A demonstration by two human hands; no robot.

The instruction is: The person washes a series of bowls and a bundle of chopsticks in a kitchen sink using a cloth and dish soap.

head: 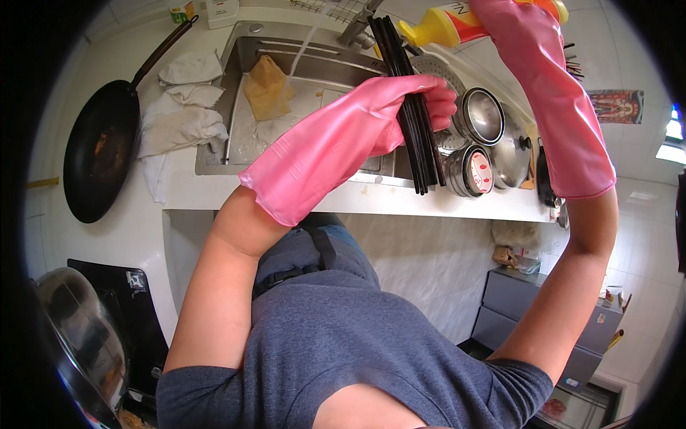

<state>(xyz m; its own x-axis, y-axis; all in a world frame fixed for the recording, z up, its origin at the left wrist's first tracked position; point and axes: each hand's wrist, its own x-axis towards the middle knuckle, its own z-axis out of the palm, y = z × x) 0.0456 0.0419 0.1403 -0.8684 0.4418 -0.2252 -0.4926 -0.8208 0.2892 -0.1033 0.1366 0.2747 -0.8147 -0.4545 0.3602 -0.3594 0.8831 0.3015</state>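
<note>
My left hand, in a pink rubber glove, grips a bundle of black chopsticks near its middle. The bundle stands steeply over the right part of a stainless steel sink. Up at the top right, my right hand, gloved alike, holds a yellow and red squeeze bottle on its side. Its yellow cap end points left, close to the chopsticks' upper ends. From near the faucet a thin water stream falls beside a tan cloth in the sink.
Metal bowls, a bowl stack and a domed pot lid crowd the counter right of the sink. To the left lie crumpled white cloths and a black frying pan. The counter edge runs before my body.
</note>
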